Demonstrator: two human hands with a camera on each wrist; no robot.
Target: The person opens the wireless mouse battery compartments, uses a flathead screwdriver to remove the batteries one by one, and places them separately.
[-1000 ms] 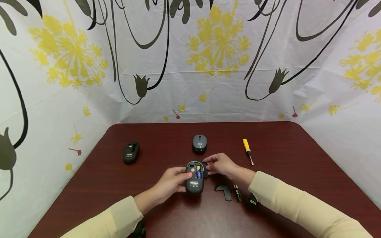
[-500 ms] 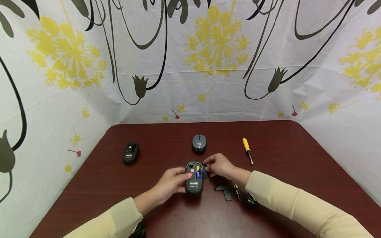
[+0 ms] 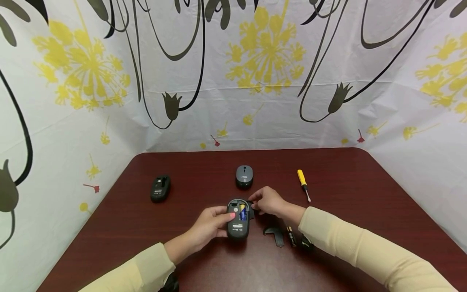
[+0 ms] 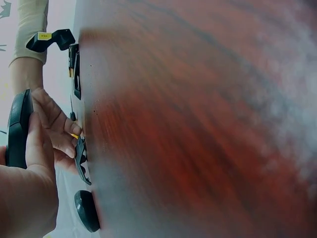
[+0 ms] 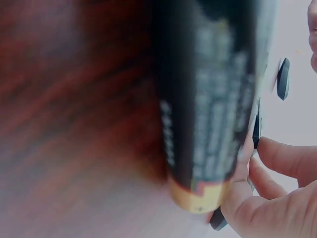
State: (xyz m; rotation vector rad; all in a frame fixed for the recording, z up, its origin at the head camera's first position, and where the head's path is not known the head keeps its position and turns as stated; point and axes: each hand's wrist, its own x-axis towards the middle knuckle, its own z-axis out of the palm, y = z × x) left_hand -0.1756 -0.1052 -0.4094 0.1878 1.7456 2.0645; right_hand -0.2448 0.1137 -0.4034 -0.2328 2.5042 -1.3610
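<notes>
In the head view, our left hand (image 3: pixel 209 223) grips the mouse (image 3: pixel 238 232) above the bench (image 3: pixel 200 174); the blue battery (image 3: pixel 243 212) looks seated, the bay not yet covered. Our right hand (image 3: pixel 269 201) pinches a dark piece (image 3: pixel 251 213) beside it; a cover (image 3: pixel 278 237) and black battery (image 3: pixel 291 237) lie loose. Since the earlier frame, the right sleeve (image 3: pixel 357 239) shifts slightly left. The left wrist view shows the piece low, near the bench. In the right wrist view, the blurred black battery looms large.

Free tabletop (image 3: pixel 200 180) is stretching between the far-left upturned mouse (image 3: pixel 160 188) and the grey-topped mouse (image 3: pixel 244 177); the L-shaped cover (image 3: pixel 278 236) and black-and-gold battery (image 3: pixel 291 237) are crowding the right hand (image 3: pixel 268 201) on its near side
</notes>
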